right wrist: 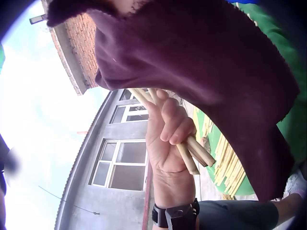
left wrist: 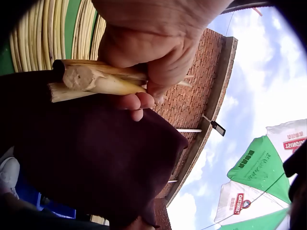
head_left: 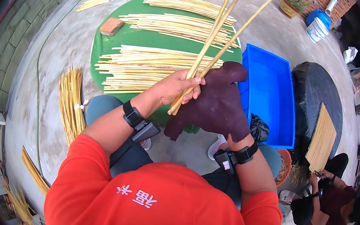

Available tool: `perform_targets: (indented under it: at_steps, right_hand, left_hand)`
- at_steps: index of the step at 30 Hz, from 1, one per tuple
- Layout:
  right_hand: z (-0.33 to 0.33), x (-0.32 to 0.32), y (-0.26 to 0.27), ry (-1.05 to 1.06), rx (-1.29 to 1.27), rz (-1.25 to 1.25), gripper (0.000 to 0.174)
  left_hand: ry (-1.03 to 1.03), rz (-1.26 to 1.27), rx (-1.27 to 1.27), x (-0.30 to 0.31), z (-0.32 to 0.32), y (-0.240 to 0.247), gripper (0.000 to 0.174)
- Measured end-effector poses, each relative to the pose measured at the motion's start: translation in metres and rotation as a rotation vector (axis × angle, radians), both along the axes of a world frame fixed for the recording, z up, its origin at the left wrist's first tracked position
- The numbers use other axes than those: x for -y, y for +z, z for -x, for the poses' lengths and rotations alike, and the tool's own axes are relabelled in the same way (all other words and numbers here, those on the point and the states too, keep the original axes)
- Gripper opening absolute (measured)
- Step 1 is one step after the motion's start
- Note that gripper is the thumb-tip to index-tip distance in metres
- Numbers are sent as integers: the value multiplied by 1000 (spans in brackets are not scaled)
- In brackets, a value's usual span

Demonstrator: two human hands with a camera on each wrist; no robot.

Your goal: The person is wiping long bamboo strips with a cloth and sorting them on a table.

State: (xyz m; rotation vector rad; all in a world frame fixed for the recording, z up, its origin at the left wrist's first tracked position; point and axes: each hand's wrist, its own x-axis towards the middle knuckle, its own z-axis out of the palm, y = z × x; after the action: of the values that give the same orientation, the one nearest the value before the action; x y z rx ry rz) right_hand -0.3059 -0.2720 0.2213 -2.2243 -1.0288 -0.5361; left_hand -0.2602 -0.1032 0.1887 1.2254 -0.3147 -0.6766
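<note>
My left hand grips three long, pale, peeled sticks near their lower ends, fingers curled round them. Their cut ends jut out below the fist in the left wrist view. A dark maroon cloth drapes over my right hand, leaving only the wrist area showing. Just right of the left fist, the cloth's upper part passes close beside the sticks. In the right wrist view the cloth covers much of the picture, so I cannot tell how the right fingers lie beneath it.
Rows of similar sticks lie on a green round surface ahead, with a brick on it. A blue tub stands to the right. Another person works at lower right. A tied bundle stands on the left.
</note>
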Motion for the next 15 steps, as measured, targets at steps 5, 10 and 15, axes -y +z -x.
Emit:
perform_targets:
  at_steps: [5,10,15]
  right_hand:
    - [25,10,3,-189,-25,-24,19]
    - [23,18,-10,-279,54,1,28]
    - [8,35,19,-216,-44,-20,25]
  left_hand:
    - [-409,-53,-176,18,26,-12,29]
    - [-340,17,-252,23,28,-5,38]
    - [-423,-70,-240,14,29,3,44]
